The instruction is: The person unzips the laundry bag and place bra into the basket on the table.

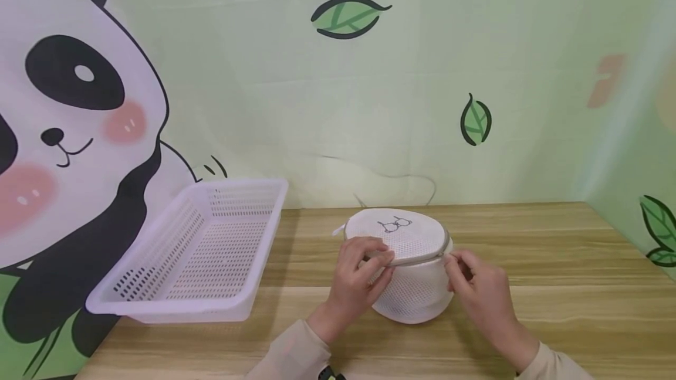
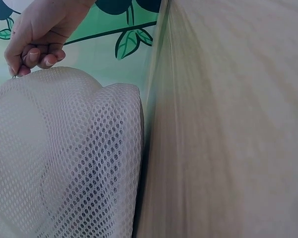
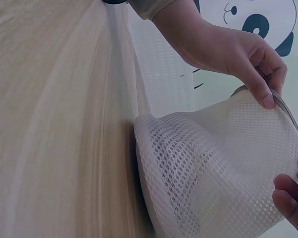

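A white mesh laundry bag (image 1: 414, 295), round with a flat lid, stands upright on the table; a small bra-like outline is printed on the lid. A grey zipper (image 1: 417, 261) runs round the lid's edge. My left hand (image 1: 359, 268) pinches the front left of this rim between thumb and fingers, as the right wrist view also shows. At the rim's right side, my right hand (image 1: 480, 292) pinches a small zipper pull, mostly hidden by the fingertips; a metal bit peeks out below them in the left wrist view. Mesh (image 2: 94, 163) sags in soft folds.
A white plastic basket (image 1: 253, 286) with slotted walls stands to the left of the bag. The wooden table (image 1: 554, 274) ends at a green backdrop (image 1: 253, 104) printed with a panda and leaves. A white tab (image 1: 340, 229) sticks out at the lid's left.
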Demonstrator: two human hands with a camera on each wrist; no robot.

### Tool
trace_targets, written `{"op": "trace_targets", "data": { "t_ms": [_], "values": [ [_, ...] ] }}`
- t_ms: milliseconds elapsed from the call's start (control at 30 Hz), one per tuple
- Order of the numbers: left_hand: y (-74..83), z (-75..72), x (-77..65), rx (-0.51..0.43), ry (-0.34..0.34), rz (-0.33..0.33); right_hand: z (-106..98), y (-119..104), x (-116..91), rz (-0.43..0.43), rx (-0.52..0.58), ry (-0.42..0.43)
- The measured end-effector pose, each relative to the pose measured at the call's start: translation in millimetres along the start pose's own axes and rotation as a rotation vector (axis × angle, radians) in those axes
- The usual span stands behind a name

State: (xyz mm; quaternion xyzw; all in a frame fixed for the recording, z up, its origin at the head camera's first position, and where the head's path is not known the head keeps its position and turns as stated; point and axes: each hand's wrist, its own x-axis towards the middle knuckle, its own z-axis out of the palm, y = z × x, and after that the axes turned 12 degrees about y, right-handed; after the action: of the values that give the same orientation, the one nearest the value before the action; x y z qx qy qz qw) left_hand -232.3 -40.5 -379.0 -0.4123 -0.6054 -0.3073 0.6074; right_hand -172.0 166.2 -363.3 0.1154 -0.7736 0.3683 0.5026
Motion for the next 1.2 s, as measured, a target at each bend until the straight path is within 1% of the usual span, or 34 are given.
{"op": "trace_targets", "data": {
  "t_ms": [267,500,767,933,1200],
  "values": [
    [-1.7,0.9,-0.7,0.001,0.011,0.007,-0.1,0.6,0.6,0.009,-0.004,-0.002],
    [-4.6,-0.5,-1.4,-0.003,0.013,0.001,-1.0,0.7,1.1,0.046,-0.006,-0.018],
    [-11.2,-1.4,-4.3,0.019,0.024,-0.008,-3.1,-0.9,3.0,0.087,-0.017,-0.039],
    [-14.0,-2.3,-5.8,0.032,0.02,-0.015,-3.8,-1.5,3.5,0.103,-0.008,-0.048],
    [-16.8,-2.5,-4.5,0.023,0.048,-0.008,-3.6,0.5,3.9,0.111,-0.015,-0.053]
  ]
}}
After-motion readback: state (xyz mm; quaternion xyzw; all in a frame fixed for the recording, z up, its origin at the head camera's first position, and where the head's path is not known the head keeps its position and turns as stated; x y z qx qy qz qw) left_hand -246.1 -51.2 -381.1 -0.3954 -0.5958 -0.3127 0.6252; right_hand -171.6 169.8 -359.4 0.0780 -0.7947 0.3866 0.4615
